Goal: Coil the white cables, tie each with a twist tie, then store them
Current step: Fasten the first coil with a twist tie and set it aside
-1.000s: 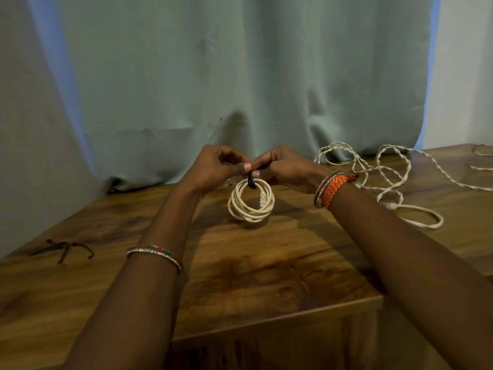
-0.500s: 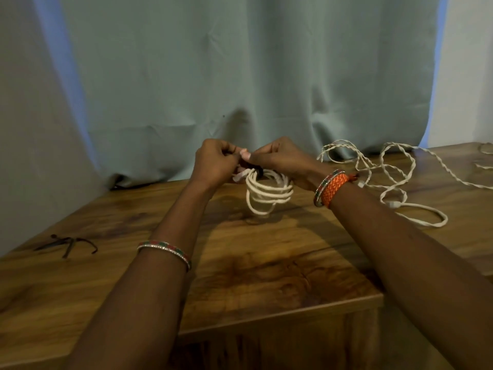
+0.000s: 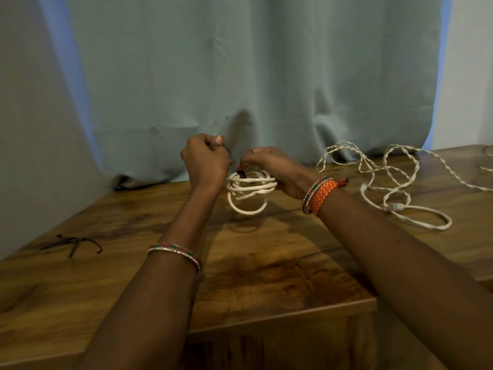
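Observation:
A coiled white cable (image 3: 250, 189) hangs in the air above the wooden table (image 3: 266, 276), held up between my hands. My left hand (image 3: 204, 160) pinches one end of a dark twist tie (image 3: 231, 157) and pulls it up and to the left. My right hand (image 3: 272, 166) grips the top of the coil and pinches the tie where it wraps the loops. A loose, tangled white cable (image 3: 384, 180) lies spread over the table to the right.
Several spare dark twist ties (image 3: 72, 243) lie on the table at the left. A grey-green curtain (image 3: 240, 76) hangs right behind the table. The table's front edge runs below my forearms, with its right corner near my right elbow.
The coil has tilted from upright to nearly flat and risen slightly. My left hand has drawn the tie's end up and away from my right hand.

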